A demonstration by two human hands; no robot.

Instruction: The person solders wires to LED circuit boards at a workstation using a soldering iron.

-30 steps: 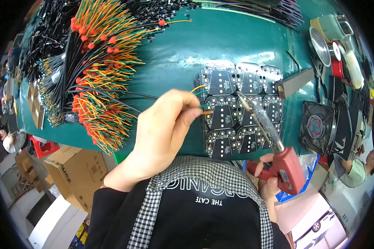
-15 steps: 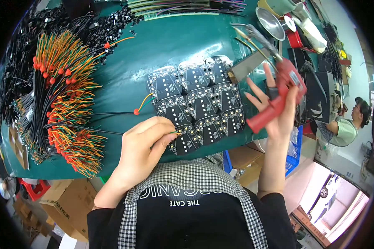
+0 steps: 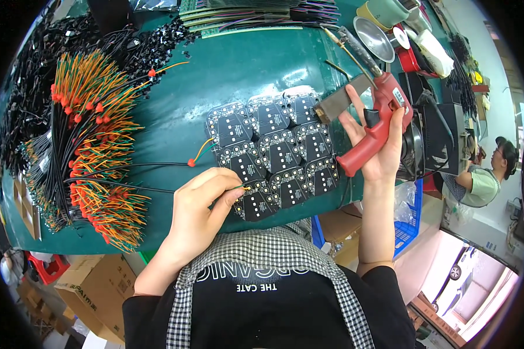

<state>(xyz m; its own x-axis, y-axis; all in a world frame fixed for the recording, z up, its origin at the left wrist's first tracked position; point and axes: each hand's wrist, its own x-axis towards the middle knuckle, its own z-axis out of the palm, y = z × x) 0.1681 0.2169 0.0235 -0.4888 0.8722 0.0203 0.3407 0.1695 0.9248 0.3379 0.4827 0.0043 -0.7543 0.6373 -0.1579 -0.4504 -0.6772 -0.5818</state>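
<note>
Left hand (image 3: 204,200): closed in a pinch, thumb against fingers, on a yellow wire tip (image 3: 246,188) that stuck out just past the fingertips.
Black cable (image 3: 134,187): entered this hand from its left, the stretch inside hidden; its long axis ran left to right, nearly level.
Wire tip: pointed rightward from the left hand, at a corner of the nearest of the circuit boards (image 3: 285,157); whether they touched was too small to tell. The left hand was the nearer one; the right stood well apart.
Circuit boards: lay to the right of the left hand and beyond it, between both hands.
Right hand (image 3: 381,154): loosely grasped a red soldering gun (image 3: 387,96), the grip across the palm, some fingers stretched out.
Soldering gun: its barrel pointed beyond the right hand and leftward, not at the wire tip.
Second cable (image 3: 151,164): lay just beyond the left hand, its coloured wires reaching the boards' left edge.
</note>
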